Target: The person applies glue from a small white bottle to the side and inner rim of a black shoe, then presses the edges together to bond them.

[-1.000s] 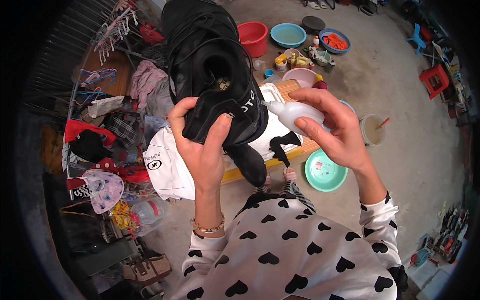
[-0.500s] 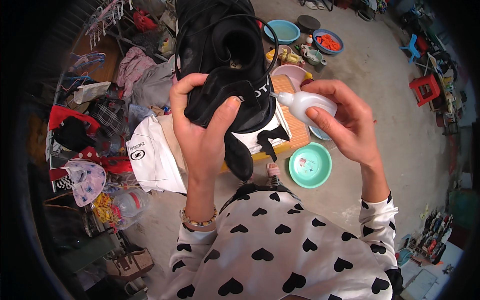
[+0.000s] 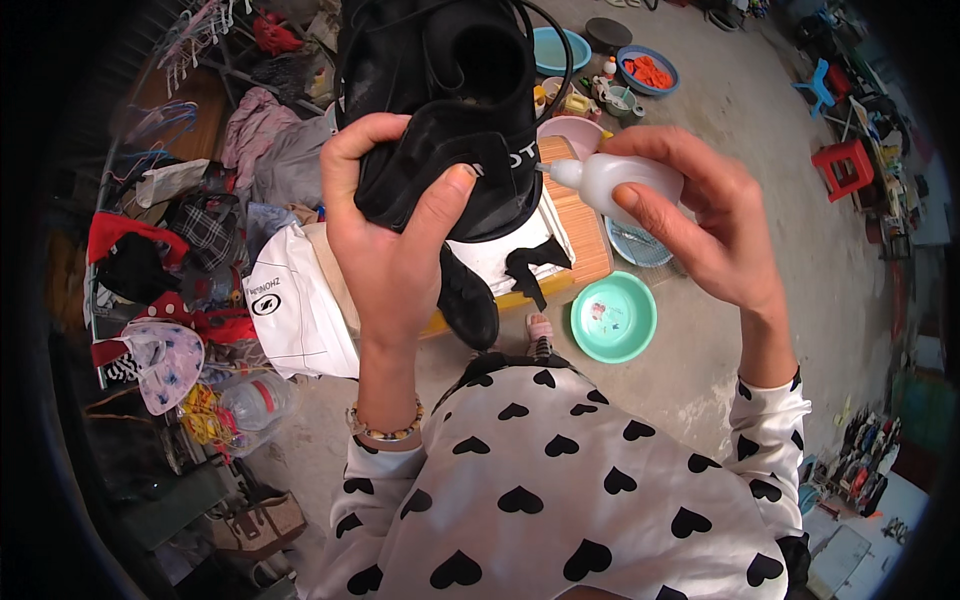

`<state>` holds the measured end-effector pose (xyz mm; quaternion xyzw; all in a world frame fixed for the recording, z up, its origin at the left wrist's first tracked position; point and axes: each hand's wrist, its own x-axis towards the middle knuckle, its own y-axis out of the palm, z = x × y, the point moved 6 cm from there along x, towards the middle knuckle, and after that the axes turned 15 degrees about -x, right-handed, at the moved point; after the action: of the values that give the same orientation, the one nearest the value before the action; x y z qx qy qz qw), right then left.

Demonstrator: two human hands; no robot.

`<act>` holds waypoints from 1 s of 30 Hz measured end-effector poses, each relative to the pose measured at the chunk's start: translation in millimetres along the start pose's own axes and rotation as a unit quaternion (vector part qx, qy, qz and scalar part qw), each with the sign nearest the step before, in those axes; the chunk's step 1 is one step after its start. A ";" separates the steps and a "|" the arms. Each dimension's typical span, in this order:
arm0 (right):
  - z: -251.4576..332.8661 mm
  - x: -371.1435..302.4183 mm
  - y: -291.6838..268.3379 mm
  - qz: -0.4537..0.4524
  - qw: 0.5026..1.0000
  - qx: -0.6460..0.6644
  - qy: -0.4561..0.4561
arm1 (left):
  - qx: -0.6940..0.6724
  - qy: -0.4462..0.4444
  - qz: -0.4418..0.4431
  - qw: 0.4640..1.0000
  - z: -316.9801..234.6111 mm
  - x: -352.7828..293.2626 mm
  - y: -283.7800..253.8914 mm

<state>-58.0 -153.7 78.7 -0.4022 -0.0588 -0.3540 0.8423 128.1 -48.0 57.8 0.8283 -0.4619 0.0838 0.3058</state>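
Note:
My left hand [image 3: 392, 262] grips a black fabric shoe [image 3: 440, 135], thumb on top and fingers curled round its near end. The shoe has a dark round opening and pale lettering along its right side. A white squeeze bottle [image 3: 620, 184] with a narrow nozzle lies between the thumb and fingers of my right hand [image 3: 725, 215]. Its nozzle points left at the shoe's right edge, beside the lettering; whether it touches cannot be told. Beneath the shoe, a second dark shoe-like piece [image 3: 468, 305] hangs by the table, and a black scrap [image 3: 537, 265] lies on white material.
A wooden-topped table [image 3: 592, 240] stands under the shoe, with a white printed bag [image 3: 300, 310] to its left. On the floor are a mint-green basin [image 3: 645, 335] and a blue basin [image 3: 560, 50]. Clothes [image 3: 285, 150] are piled at left; a red stool [image 3: 842, 170] stands at right.
The view has shifted slightly. My right hand and the bottle have moved a little to the right and up, the nozzle staying near the shoe's edge. My left hand keeps its grip.

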 end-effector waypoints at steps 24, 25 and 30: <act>30.4 -2.4 -14.5 0.073 0.993 -0.096 -0.014 | -0.021 -0.005 0.011 1.000 -6.4 -3.6 3.9; 30.5 -2.9 -14.8 0.072 0.993 -0.095 -0.013 | -0.032 -0.008 0.010 0.999 -5.0 -3.6 4.3; 31.0 -4.4 -15.8 0.073 0.993 -0.093 -0.015 | -0.075 -0.027 -0.002 0.997 -0.7 -5.9 4.7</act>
<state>-65.7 -135.7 107.8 -0.4871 -0.0088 -0.2896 0.8239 121.1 -45.2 57.9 0.8060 -0.4732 0.0262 0.3547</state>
